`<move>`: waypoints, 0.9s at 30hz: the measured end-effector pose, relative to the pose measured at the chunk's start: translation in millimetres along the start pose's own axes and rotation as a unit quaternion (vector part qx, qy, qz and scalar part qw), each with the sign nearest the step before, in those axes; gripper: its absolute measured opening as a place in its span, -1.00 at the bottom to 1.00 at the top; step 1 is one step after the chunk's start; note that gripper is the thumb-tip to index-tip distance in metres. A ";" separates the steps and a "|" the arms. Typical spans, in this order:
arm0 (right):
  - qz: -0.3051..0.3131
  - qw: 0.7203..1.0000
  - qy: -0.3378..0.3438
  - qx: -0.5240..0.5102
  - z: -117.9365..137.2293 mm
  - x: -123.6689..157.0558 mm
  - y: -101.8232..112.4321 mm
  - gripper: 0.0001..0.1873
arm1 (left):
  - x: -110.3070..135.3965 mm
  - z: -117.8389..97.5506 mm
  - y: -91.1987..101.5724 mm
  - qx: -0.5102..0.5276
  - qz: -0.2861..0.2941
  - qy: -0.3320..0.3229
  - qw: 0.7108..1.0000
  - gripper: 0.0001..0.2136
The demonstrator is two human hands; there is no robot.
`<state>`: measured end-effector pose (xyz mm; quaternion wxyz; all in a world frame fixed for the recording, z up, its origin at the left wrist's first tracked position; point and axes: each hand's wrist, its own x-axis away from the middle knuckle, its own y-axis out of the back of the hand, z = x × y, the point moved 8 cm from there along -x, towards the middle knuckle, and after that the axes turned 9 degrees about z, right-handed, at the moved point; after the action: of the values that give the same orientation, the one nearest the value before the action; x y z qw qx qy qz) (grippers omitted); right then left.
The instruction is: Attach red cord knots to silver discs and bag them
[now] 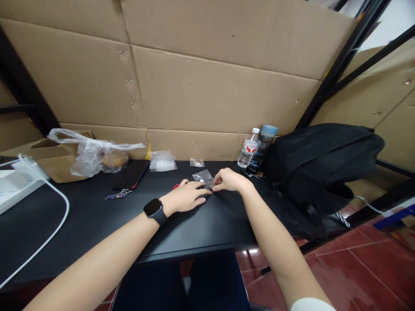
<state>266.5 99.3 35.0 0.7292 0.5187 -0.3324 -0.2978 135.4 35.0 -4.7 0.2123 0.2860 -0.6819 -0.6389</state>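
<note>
My left hand [185,197], below a dark smartwatch [154,208], lies low over the black tabletop with its fingers stretched out. Its fingertips reach the near edge of a small clear plastic bag [203,176]. A small red item [176,186] shows just behind that hand's knuckles. On the bag's right side, my right hand [227,179] is closed in a pinch, fingers pointing down at the table. Bits of red show by its fingertips, but what it holds is too small and covered to name.
Behind the hands are a small clear packet [197,163] and a stack of clear bags [162,161]. A phone [129,176], keychain [118,195] and tied plastic bag [97,151] lie left. Water bottle [249,148], blue-lidded bottle [264,144] and black backpack [319,164] stand right.
</note>
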 end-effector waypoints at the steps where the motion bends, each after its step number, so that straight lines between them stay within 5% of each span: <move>1: 0.001 1.000 0.011 0.004 1.3 -0.9 -1.3 -0.78 | -0.1 0.2 -0.3 0.002 0.000 0.000 1.000 -0.65; 8: -0.004 0.999 0.035 -0.005 0.9 -6.9 -4.8 -0.74 | -0.3 1.7 0.0 0.013 -0.001 0.008 1.000 -0.64; 15: -0.124 0.987 -0.042 0.093 3.1 -15.6 3.1 -0.53 | -1.4 4.5 -3.0 0.028 0.007 0.008 1.000 -0.63; 27: -0.178 0.971 -0.099 0.124 3.8 -26.5 -1.2 -0.49 | 1.5 15.7 3.1 0.050 0.007 0.025 0.998 -0.69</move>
<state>247.4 117.5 30.2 0.5573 0.6241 -0.3399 -0.4294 123.6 45.9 -3.3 0.2192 0.3074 -0.7096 -0.5950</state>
